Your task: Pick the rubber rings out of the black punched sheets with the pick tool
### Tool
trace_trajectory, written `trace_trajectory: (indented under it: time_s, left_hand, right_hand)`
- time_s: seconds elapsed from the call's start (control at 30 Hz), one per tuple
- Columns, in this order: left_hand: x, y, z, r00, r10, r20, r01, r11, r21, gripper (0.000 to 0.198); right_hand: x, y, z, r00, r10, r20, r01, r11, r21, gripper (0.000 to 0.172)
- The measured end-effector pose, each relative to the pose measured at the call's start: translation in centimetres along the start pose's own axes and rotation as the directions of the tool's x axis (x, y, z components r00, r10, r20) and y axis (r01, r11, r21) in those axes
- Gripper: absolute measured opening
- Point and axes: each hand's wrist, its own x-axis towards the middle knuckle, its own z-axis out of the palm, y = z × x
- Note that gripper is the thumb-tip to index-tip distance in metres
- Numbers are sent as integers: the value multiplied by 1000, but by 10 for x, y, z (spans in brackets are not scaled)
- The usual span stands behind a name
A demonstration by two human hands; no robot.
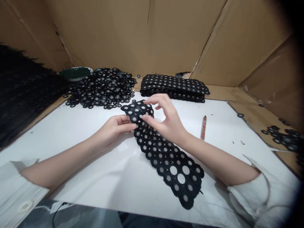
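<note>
Cardboard walls [133,38]: beyond our left hand [115,129] and right hand [170,122], perhaps to contain the work.
White table [90,186]: beneath both hands, its paleness likely making anything black easier to see.
Dark pile [21,98]: left of our left hand, too dim to make out.
Strip [163,155]: slants from our left hand toward us, passing under our right hand; its far end looks lifted or folded, probably so we can get at it.
Heap of rings [104,88]: beyond our left hand, seemingly for easy reach.
Stack [174,85]: beyond our right hand, layered, probably to save working space.
Left hand: pinching the strip's left edge between thumb and fingers, we judge to steady it.
Right hand: thumb and forefinger spread apart over the far end; whether both tips touch it, we cannot tell.
Loose rings [286,137]: well right of our right hand.
Bowl [77,79]: beyond our left hand, left of the heap, holding something green [73,72].
Pen [203,128]: right of our right hand.
</note>
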Motion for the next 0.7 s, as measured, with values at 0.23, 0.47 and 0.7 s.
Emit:
trace_trajectory:
  time_s: [0.23,0.47,0.7]
  left_hand:
    - [3,-6,-2,1000,12,-14,-11,998,63,17]
    - [3,-7,-4,986,37,160,-56,992,116,26]
    - [6,-12,-5,992,-5,124,-6,997,82,14]
  right_hand:
    - [-6,1,9,959,-186,215,205,976,-71,21]
    - [0,1,-1,938,-117,325,126,992,-6,16]
    - [-3,0,5,980,100,174,-115,990,78,17]
